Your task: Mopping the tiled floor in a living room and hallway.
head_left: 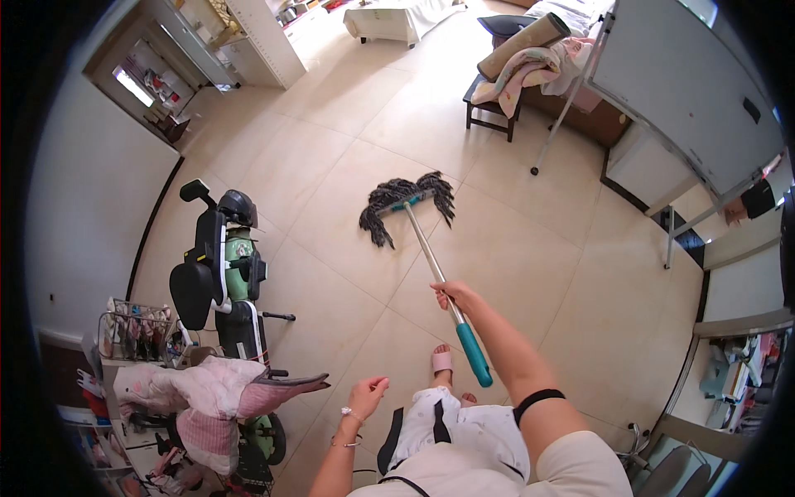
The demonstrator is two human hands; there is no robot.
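Glossy cream floor tiles (530,248) were touched by a dark-stranded, metal-poled, teal-handled mop (423,243), its pole (427,253) clasped by the right hand (455,296), the empty left hand (365,398) held loosely half-open, wiped area indistinguishable from unwiped

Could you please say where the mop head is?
In the head view, the mop head lies on the floor above centre, right of the scooter and beyond the right hand gripping its pole.

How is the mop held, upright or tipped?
The mop is tipped: its handle slants from the right hand forward to the dark strands.
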